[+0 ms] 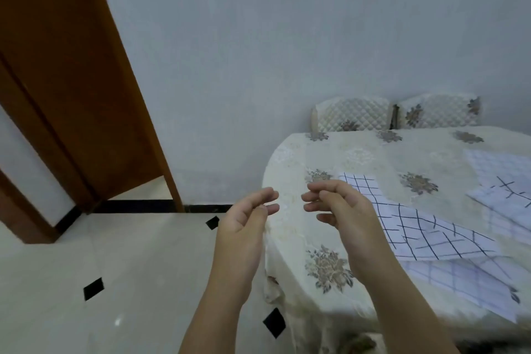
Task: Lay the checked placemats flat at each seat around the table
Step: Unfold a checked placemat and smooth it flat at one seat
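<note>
**A:** What is showing at the far left?

**B:** A brown wooden door is standing against the pale wall. A cream tiled floor with small black diamond insets is spreading out below it.

**A:** And the hands?

**B:** The left hand is hovering over the floor, just beside the rounded end of the table. Its fingers are loosely curled and it is gripping nothing. The right hand is hovering beside it, over the table, fingers likewise relaxed and curled inward, also holding nothing. The two are facing each other with fingertips apart.

**A:** Where are the placemats lying?

**B:** All are lying on the table, right of the hands, on a cream floral tablecloth. A dark-checked placemat is lying nearest the right hand, which is covering part of its left edge. Whether the hand is touching it, I cannot tell. Its near edge is overlapping a paler placemat, which seems to be hanging slightly past the table's near rim. A third placemat is lying further right, running out of view.

**A:** Anything behind?

**B:** Two quilted chair backs are standing side by side at the table's far edge, against the wall.
</note>
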{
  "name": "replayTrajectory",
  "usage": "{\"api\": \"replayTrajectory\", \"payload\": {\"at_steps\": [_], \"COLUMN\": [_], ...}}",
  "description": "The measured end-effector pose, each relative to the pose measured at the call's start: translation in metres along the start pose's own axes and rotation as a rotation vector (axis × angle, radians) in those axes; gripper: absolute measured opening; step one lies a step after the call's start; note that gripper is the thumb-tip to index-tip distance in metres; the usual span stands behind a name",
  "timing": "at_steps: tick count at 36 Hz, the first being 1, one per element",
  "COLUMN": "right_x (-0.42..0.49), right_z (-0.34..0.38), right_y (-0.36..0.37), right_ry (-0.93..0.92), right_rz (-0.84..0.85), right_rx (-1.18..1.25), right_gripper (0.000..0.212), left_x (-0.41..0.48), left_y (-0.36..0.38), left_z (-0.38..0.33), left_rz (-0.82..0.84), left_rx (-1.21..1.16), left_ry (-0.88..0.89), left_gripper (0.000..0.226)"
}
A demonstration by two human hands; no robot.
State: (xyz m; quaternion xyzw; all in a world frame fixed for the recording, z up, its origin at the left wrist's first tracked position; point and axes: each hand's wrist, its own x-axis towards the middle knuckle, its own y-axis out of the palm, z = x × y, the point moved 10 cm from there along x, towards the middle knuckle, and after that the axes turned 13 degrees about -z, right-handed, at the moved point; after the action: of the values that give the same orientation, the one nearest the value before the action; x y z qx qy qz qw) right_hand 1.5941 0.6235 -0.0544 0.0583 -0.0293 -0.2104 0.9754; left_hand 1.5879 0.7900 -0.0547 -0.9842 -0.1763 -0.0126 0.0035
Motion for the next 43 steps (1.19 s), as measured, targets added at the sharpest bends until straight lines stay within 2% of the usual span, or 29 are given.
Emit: {"api": "replayTrajectory", "payload": {"at_steps": [7, 15, 23, 28, 33, 43], "right_x": [0.055, 0.128, 0.198, 0.214, 0.219, 0.215], "right_z": [-0.025, -0.047, -0.073, -0.096, -0.120, -0.154], "right_y": [0.004, -0.031, -0.068, -0.087, -0.101, -0.117], "right_ry": [0.048, 0.056, 0.103, 0.178, 0.240, 0.302], "right_rz": [-0.145, -0.335, -0.477, -0.572, -0.687, -1.010], "right_rx": [-0.029, -0.062, -0.055, -0.054, -0.044, -0.059], "right_gripper": [0.023, 0.024, 0.024, 0.024, 0.022, 0.019], "left_x": [0.067, 0.117, 0.156, 0.159, 0.166, 0.200], "left_y": [0.037, 0.138, 0.233, 0.265, 0.287, 0.323], "left_z": [0.020, 0.046, 0.084, 0.113, 0.140, 0.179], "left_rz": [0.125, 0.380, 0.573, 0.686, 0.801, 1.039], "left_rx": [-0.032, -0.013, 0.104, 0.196, 0.271, 0.314], "left_ry": [-0.064, -0.063, -0.066, -0.093, -0.103, -0.135], "left_gripper": [0.029, 0.032, 0.028, 0.032, 0.026, 0.031]}}
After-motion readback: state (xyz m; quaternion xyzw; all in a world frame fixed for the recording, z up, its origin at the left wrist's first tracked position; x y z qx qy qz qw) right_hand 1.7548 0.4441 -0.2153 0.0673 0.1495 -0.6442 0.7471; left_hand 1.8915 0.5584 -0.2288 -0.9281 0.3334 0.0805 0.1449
